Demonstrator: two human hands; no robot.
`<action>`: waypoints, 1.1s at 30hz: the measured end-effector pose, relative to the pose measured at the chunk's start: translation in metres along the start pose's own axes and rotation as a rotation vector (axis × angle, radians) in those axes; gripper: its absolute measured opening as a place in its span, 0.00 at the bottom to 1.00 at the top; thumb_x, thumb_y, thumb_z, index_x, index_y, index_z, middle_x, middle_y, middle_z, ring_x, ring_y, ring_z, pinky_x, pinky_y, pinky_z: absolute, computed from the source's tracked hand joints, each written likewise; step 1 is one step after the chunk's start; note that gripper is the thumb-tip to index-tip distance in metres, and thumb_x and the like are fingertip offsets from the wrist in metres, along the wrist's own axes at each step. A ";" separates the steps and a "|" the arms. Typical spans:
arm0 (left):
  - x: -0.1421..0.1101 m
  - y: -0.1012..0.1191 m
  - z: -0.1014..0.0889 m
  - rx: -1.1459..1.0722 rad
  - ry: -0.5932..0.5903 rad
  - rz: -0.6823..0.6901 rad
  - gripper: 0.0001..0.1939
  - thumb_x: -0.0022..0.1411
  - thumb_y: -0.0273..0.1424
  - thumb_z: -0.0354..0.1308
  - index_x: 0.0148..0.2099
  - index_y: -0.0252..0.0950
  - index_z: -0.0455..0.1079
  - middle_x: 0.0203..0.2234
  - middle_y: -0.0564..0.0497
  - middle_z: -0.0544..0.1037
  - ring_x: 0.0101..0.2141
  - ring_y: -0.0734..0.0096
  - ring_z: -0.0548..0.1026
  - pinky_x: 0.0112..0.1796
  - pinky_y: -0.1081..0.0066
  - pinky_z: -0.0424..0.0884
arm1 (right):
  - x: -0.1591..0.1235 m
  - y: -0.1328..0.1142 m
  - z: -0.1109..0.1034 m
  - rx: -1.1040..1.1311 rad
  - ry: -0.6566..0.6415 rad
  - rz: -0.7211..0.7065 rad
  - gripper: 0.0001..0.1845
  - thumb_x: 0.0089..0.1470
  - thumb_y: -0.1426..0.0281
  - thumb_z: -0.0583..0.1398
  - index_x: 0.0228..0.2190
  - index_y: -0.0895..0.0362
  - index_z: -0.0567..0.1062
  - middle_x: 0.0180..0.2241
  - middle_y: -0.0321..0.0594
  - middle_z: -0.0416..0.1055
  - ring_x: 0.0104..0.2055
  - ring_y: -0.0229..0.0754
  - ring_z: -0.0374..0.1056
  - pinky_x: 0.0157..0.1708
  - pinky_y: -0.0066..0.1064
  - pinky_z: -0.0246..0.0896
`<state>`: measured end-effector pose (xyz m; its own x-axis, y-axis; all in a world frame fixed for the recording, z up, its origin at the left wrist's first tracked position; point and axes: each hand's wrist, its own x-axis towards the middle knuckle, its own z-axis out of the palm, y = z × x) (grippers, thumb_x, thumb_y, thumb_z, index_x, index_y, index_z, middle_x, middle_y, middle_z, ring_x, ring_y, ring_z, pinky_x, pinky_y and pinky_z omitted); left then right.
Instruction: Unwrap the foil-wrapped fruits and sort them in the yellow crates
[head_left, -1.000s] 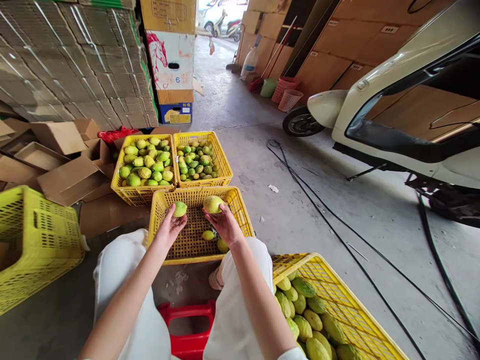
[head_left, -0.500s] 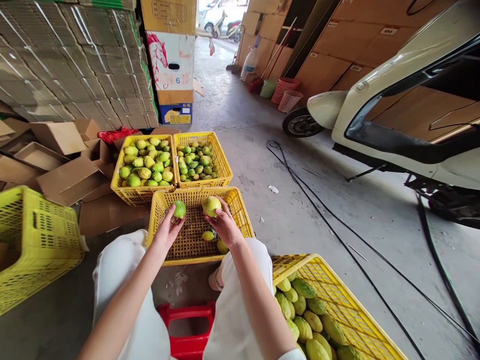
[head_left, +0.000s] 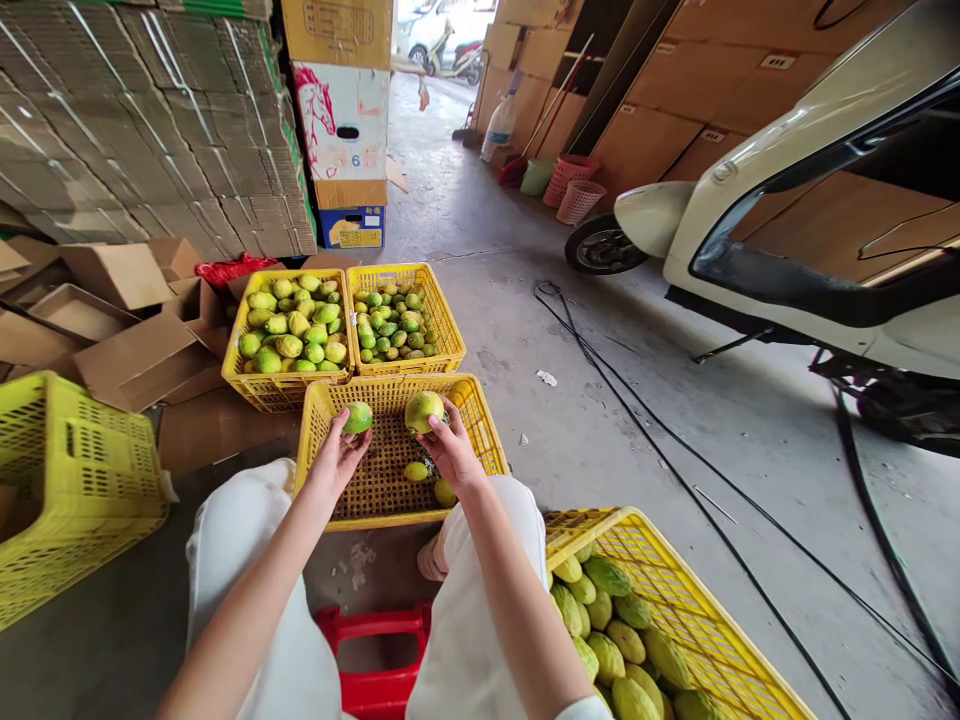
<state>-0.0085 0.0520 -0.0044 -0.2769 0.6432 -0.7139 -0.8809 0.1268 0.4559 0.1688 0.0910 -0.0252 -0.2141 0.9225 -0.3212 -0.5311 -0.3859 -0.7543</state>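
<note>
Crate (head_left: 384, 474) under green fruit (head_left: 358, 417) and yellowish fruit (head_left: 424, 411)
Left hand (head_left: 339, 453) pinches the green; right hand (head_left: 453, 453) pinches the yellowish; fingers partly beneath, probably to bear weight

Daylight through an open doorway (head_left: 447, 112) brightens a grey floor (head_left: 502, 300) between tall stacks of cardboard (head_left: 165, 130).

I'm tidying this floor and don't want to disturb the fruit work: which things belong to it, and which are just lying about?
Seemingly in use:
greener fruit in the left hand
yellower fruit in the right hand
crate beneath them
two filled crates behind it

Apparently just lying about:
loose cardboard boxes
black cables
white scrap
</note>
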 end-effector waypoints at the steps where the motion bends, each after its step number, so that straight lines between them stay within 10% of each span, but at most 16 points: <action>1: 0.000 0.000 0.000 0.010 -0.015 -0.007 0.04 0.69 0.27 0.59 0.45 0.33 0.72 0.34 0.44 0.80 0.33 0.69 0.80 0.36 0.72 0.81 | -0.001 -0.001 0.001 -0.005 -0.007 0.000 0.30 0.36 0.61 0.76 0.42 0.47 0.73 0.33 0.28 0.74 0.31 0.35 0.70 0.36 0.30 0.70; 26: 0.006 -0.001 -0.003 0.016 0.016 0.021 0.04 0.67 0.25 0.61 0.44 0.36 0.74 0.33 0.48 0.80 0.32 0.73 0.79 0.34 0.76 0.79 | -0.005 0.001 0.004 -0.057 -0.050 0.049 0.28 0.33 0.65 0.78 0.33 0.50 0.69 0.35 0.28 0.72 0.38 0.36 0.71 0.41 0.28 0.68; 33: 0.004 -0.001 -0.004 0.070 0.011 0.018 0.04 0.67 0.23 0.58 0.38 0.34 0.73 0.30 0.48 0.79 0.31 0.73 0.77 0.32 0.76 0.76 | -0.005 0.001 0.003 -0.041 -0.122 0.077 0.29 0.39 0.62 0.76 0.44 0.48 0.75 0.40 0.33 0.74 0.43 0.42 0.75 0.45 0.35 0.72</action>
<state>-0.0103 0.0518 -0.0102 -0.2967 0.6377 -0.7108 -0.8468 0.1685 0.5046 0.1665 0.0855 -0.0223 -0.3525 0.8834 -0.3088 -0.4757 -0.4533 -0.7538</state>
